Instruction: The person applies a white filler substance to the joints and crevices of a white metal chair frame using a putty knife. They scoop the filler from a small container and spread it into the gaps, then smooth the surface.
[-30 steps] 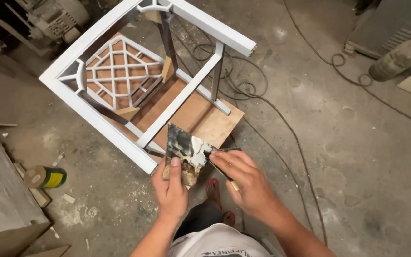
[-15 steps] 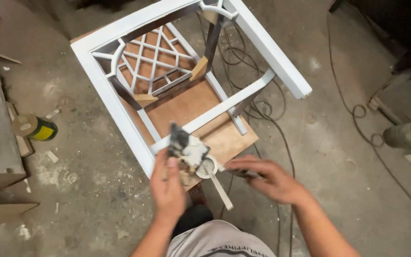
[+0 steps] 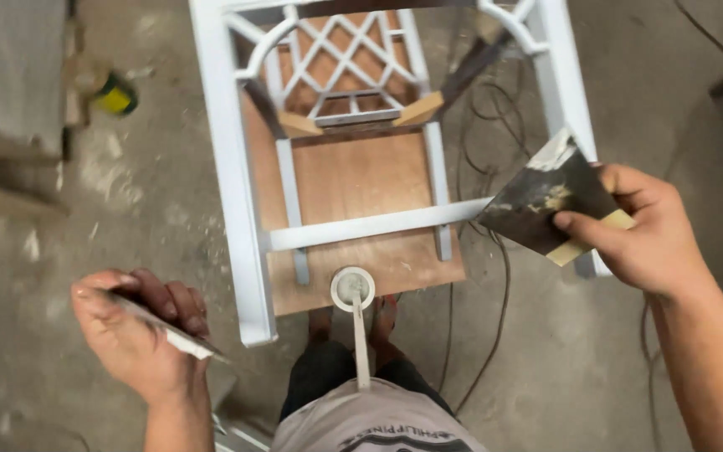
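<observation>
Hands parted, right hand (image 3: 650, 238) grip pinching putty scraper (image 3: 546, 201), left hand (image 3: 140, 335) holding blade (image 3: 169, 331)

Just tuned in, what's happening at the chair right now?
A person stands over a white-painted chair frame lying on a plywood board on the floor. The right hand grips a wide, smeared putty scraper near the frame's right rail. The left hand holds a narrow putty knife, off to the frame's left. A small round tin with a stick in it sits on the board's near edge.
</observation>
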